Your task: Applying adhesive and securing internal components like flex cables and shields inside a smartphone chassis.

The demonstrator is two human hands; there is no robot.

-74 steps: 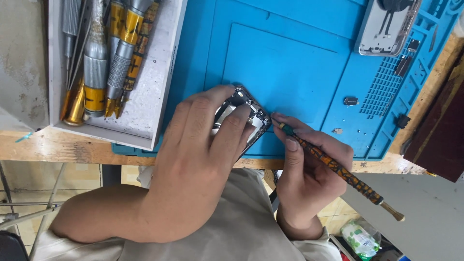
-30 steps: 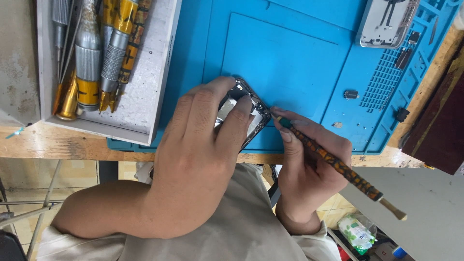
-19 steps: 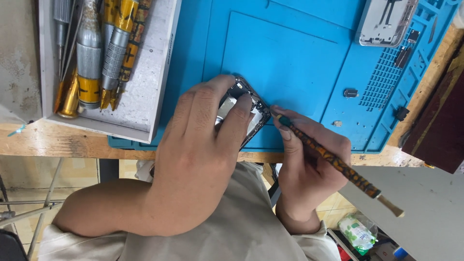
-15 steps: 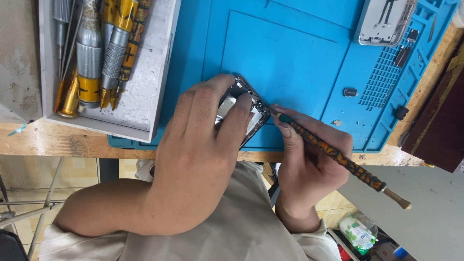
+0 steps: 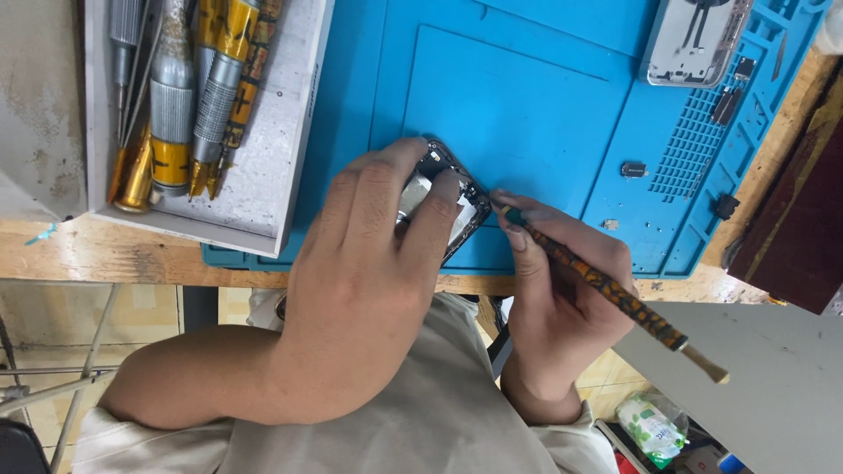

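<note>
Little has changed since the earlier frames: the left hand [image 5: 369,263] still clamps the opened phone body [image 5: 448,202] against the blue mat [image 5: 527,96] at the worktop's near edge, fingers curled over it. The right hand [image 5: 562,290] still pinches the mottled orange tool [image 5: 606,285], tip at the phone's edge, its tail slightly lower. The white tray [image 5: 263,175] holds gold and silver screwdrivers [image 5: 176,105].

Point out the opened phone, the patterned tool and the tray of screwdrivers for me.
opened phone [image 5: 461,206], head view, on its exposed dark edge beside the left hand's fingers.
patterned tool [image 5: 606,285], head view, mid-shaft, in the right hand.
tray of screwdrivers [image 5: 281,140], head view, on a bare patch of the tray's floor.
</note>
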